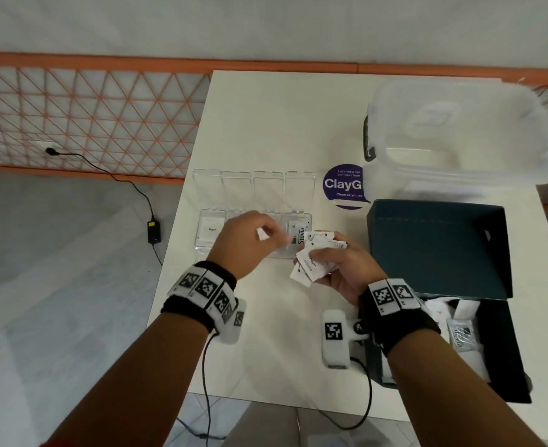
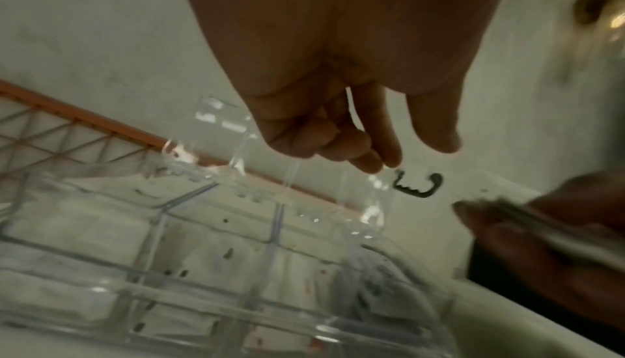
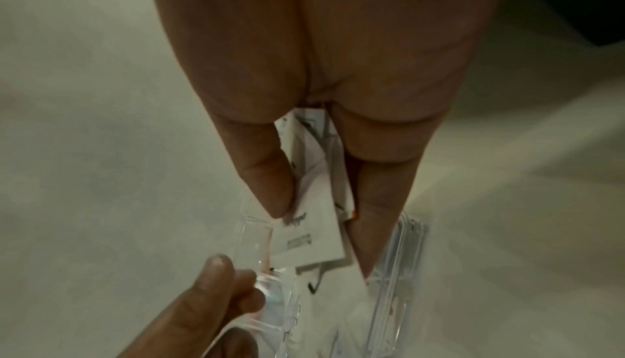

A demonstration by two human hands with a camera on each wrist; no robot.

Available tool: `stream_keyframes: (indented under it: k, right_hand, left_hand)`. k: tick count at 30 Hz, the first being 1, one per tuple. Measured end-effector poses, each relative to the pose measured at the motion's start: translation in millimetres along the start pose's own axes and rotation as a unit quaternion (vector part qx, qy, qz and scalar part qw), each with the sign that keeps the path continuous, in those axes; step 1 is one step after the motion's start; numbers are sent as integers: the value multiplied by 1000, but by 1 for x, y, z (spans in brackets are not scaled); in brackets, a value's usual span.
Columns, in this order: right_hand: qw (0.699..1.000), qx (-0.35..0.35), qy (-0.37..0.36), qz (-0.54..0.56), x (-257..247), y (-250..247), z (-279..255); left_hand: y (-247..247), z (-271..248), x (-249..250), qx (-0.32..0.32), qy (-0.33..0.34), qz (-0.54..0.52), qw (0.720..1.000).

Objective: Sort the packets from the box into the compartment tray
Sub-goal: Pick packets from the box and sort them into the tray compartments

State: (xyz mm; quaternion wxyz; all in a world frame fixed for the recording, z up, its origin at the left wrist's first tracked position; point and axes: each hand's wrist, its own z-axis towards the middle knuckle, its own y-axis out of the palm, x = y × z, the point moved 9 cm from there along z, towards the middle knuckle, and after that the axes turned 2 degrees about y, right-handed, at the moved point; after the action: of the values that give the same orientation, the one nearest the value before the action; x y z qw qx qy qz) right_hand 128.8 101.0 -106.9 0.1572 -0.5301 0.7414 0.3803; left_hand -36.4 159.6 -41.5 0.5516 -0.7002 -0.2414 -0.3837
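Note:
My right hand (image 1: 322, 253) grips a fanned bunch of white packets (image 1: 313, 264) just right of the clear compartment tray (image 1: 201, 250). In the right wrist view the thumb and fingers of that hand (image 3: 321, 230) pinch the packets (image 3: 311, 238) above the tray's end wall (image 3: 409, 251). My left hand (image 1: 275, 237) hovers over the tray's middle compartments with fingers loosely curled. The left wrist view shows nothing between the thumb and fingers of that hand (image 2: 405, 155). A Sugar packet (image 1: 213, 229) lies in the leftmost compartment, a Stevia packet (image 1: 301, 235) in the rightmost.
The dark green box (image 1: 440, 250) stands open at the right, more packets (image 1: 464, 333) inside it. A translucent plastic container (image 1: 459, 133) and a purple sticker (image 1: 343, 185) sit behind. The tray's clear lids (image 1: 253, 185) lie open toward the back. The table's left edge is close to the tray.

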Motion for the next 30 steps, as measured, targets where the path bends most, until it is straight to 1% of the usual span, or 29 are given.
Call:
stream_keyframes:
  k: [2, 4, 8, 12, 16, 23, 25, 28, 30]
  right_hand:
    - [1000, 1, -5, -25, 1, 5, -1]
    - [999, 0, -6, -32, 2, 11, -3]
    - [1000, -9, 0, -14, 6, 19, -5]
    - [1000, -9, 0, 5, 9, 24, -2]
    - [1000, -17, -6, -5, 7, 29, 0]
    - [1000, -18, -11, -21, 13, 36, 3]
    - [999, -19, -10, -31, 15, 37, 4]
    - [999, -14, -6, -40, 19, 35, 6]
    - [999, -9, -2, -43, 21, 32, 6]
  left_hand:
    - [16, -11, 10, -61, -5, -9, 998]
    - [27, -15, 11, -94, -16, -4, 995]
    - [28, -17, 5, -89, -24, -24, 995]
    - [15, -18, -6, -53, -40, -55, 996]
    - [-5, -20, -18, -8, -40, -79, 996]
    - [-35, -23, -50, 73, -90, -73, 991]
    - [-42, -25, -55, 100, -94, -69, 988]
    - [-55, -26, -61, 162, -86, -75, 980]
    - [-59, -25, -65, 169, -92, -51, 980]
